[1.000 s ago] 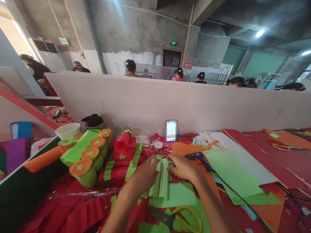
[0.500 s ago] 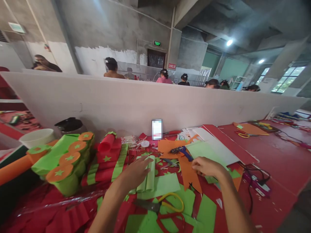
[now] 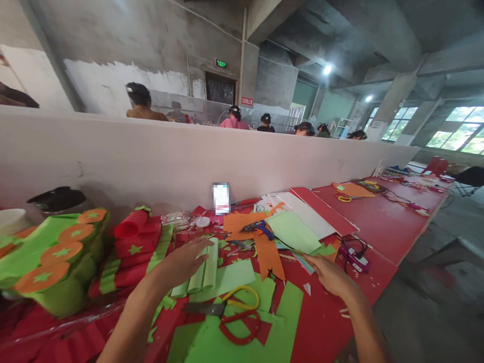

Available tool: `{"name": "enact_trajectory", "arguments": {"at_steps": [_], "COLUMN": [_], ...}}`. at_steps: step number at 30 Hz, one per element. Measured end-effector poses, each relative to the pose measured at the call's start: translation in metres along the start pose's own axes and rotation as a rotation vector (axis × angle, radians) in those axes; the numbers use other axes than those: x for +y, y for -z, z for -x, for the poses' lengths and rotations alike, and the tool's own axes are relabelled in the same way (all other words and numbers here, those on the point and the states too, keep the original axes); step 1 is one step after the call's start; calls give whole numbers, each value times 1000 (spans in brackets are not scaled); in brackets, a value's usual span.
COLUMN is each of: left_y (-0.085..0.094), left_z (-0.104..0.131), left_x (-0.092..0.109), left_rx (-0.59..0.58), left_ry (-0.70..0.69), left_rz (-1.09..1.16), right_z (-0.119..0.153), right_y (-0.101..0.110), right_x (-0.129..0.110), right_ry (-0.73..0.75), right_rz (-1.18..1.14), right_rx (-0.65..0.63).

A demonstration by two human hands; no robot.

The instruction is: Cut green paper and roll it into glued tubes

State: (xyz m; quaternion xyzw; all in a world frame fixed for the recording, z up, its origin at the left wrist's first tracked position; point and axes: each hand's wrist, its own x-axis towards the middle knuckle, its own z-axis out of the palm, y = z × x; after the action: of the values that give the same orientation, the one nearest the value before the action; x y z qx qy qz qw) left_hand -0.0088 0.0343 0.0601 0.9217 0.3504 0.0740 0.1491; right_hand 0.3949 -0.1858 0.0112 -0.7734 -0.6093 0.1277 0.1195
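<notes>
My left hand (image 3: 185, 259) lies with fingers stretched over pale green paper rolls (image 3: 209, 272), which rest side by side on the table. My right hand (image 3: 327, 272) is at the lower edge of a pale green sheet (image 3: 297, 232). Its fingertips are close together by some coloured paper; what they pinch, if anything, I cannot make out. A glue gun (image 3: 260, 228) with a blue handle rests on orange paper (image 3: 269, 254) between my hands. Scissors (image 3: 240, 312) with one yellow and one red handle lie on green paper (image 3: 212, 343) nearer me.
Star-topped green and orange paper cylinders (image 3: 62, 252) and red paper rolls (image 3: 132, 224) stand at left. A phone (image 3: 221, 198) leans against the white partition (image 3: 181, 156). A purple power strip (image 3: 353, 259) with cables sits at right. People (image 3: 139, 103) are beyond the partition.
The view has swung to the right. My right hand has moved from beside the orange paper to the pale green sheet's lower edge. My left hand remains on the rolls.
</notes>
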Motion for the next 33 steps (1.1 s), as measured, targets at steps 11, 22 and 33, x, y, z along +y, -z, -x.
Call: {"name": "enact_trajectory", "arguments": {"at_steps": [11, 22, 33], "left_y": [0, -3, -8], "left_z": [1, -2, -2], "left_x": [-8, -6, -14], "left_rx": [9, -59, -34], "left_ry": [4, 12, 14], "left_rz": [0, 0, 22], "right_z": [-4, -2, -4], "right_y": [-8, 11, 8], "right_x": [4, 14, 25], "right_ry": [-4, 181, 142], "right_rz": [132, 169, 456], "right_rx": [128, 118, 366]}}
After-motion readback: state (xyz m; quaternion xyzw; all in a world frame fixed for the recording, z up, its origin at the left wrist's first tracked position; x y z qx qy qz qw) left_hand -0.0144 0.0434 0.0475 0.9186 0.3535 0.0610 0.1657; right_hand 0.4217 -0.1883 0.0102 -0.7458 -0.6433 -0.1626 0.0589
